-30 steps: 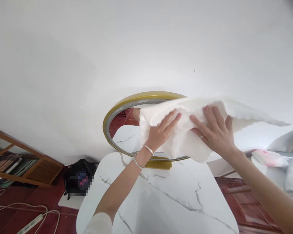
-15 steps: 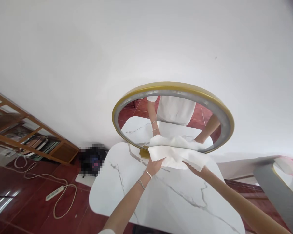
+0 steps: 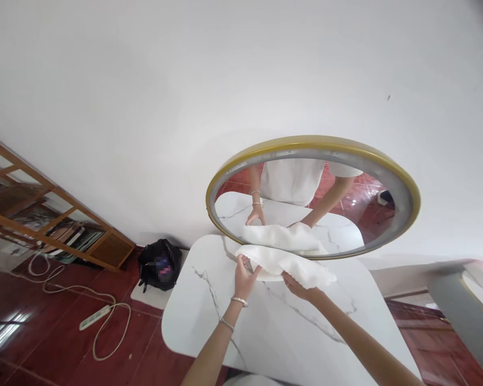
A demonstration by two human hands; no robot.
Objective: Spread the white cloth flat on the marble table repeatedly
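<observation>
A white cloth [image 3: 284,262] lies low in front of a round mirror [image 3: 386,155] with a gold frame. The mirror stands on a white marble table [image 3: 306,332] against the wall. My left hand [image 3: 244,277] grips the cloth's left end, fingers curled around it. My right hand [image 3: 300,289] holds the cloth from beneath at its right side, partly hidden by the fabric. The glass reflects my arms, the cloth and a white top.
A wooden shelf [image 3: 44,220] with books stands at left on the red tile floor. A white power strip [image 3: 92,317] with cable lies there, and a black bag [image 3: 159,265] sits by the wall. Grey and pink items [image 3: 467,289] show at right.
The cloth came off the mirror glass and down to the table's far edge with both hands. The view pulled back and shifted, so the whole mirror shows.
</observation>
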